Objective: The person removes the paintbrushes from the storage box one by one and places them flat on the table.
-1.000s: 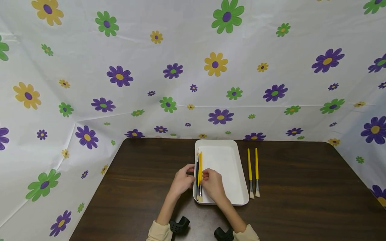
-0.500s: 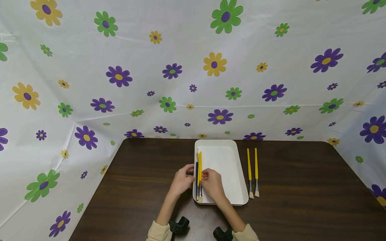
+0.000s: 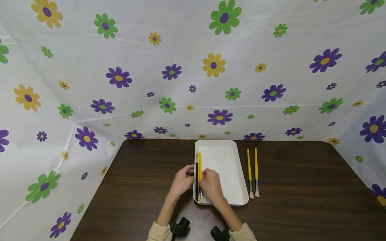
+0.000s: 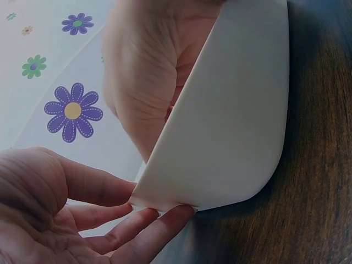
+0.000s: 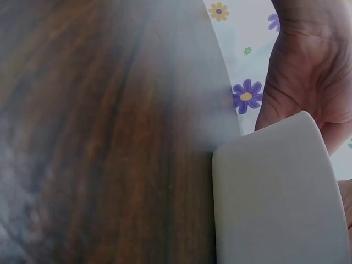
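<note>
A white tray [image 3: 226, 174] stands on the table. Along its left wall lie a dark-handled paintbrush [image 3: 197, 170] and yellow-handled paintbrushes [image 3: 200, 164], close together, bristles toward the person. My left hand [image 3: 182, 180] grips the tray's left rim; in the left wrist view its thumb is at the edge and its fingers touch the outer wall. Inside the tray, my right hand [image 3: 212, 184] pinches at the yellow paintbrushes with curled fingers. Its fingertips are partly hidden in the head view, and the tray wall covers them in the right wrist view.
Two more yellow-handled paintbrushes [image 3: 249, 174] lie side by side on the dark wooden table [image 3: 301, 180], right of the tray. A white flowered cloth [image 3: 181, 43] hangs behind the table and at both sides.
My right hand has shifted slightly left, and the yellow paintbrushes have moved slightly toward the tray's left wall. The left hand stays at the rim.
</note>
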Motion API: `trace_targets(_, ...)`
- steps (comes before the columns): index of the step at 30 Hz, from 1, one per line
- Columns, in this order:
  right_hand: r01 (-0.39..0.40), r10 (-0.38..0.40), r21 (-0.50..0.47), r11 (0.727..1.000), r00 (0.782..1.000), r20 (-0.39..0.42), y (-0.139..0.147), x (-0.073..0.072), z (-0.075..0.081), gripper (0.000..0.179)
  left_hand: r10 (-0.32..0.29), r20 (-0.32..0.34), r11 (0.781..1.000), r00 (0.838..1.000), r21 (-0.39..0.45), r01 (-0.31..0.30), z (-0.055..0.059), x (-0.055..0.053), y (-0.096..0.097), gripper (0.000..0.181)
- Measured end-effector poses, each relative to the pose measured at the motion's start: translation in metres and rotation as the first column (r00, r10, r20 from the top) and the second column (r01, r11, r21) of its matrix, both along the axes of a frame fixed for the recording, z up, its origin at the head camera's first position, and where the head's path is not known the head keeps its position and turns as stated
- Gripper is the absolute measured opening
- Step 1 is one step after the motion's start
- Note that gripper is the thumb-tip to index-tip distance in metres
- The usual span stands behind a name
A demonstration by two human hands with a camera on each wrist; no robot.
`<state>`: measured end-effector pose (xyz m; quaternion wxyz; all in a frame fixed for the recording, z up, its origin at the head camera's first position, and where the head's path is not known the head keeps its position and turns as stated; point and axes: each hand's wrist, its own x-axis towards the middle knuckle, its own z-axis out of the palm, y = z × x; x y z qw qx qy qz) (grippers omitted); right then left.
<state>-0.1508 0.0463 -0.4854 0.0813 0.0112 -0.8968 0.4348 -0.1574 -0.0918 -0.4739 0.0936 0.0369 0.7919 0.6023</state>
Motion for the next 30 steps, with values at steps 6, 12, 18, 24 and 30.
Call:
trace_targets(6,0.01,-0.01,0.057,0.998,1.0,-0.002,-0.0015,-0.0014,-0.0017,0.02,-0.006,-0.004,1.0,1.0,0.012,0.006,0.0007,-0.0003,0.0002,0.053)
trace_targets(12,0.013,-0.016,0.09,0.996,0.999,0.034,-0.0032,-0.0023,-0.0023,0.018,-0.001,-0.007,1.0,1.0,0.003,0.001,0.0013,-0.0002,0.0,0.054)
trace_targets(18,0.002,-0.004,0.14,0.99,1.0,0.02,-0.0042,-0.0018,-0.0009,0.019,0.001,-0.009,1.0,1.0,0.013,-0.001,0.0023,0.0018,-0.0006,0.056)
trace_targets(24,0.0,-0.003,0.14,0.99,1.0,0.024,-0.0014,-0.0017,0.0015,0.02,0.0,-0.009,1.0,1.0,0.014,0.0,0.0017,0.0017,-0.0004,0.056)
trace_targets(30,0.018,-0.008,0.193,0.981,0.999,-0.053,0.0001,-0.0013,0.0001,0.018,-0.005,-0.013,1.0,1.0,0.022,0.005,0.0001,0.0003,-0.0009,0.056)
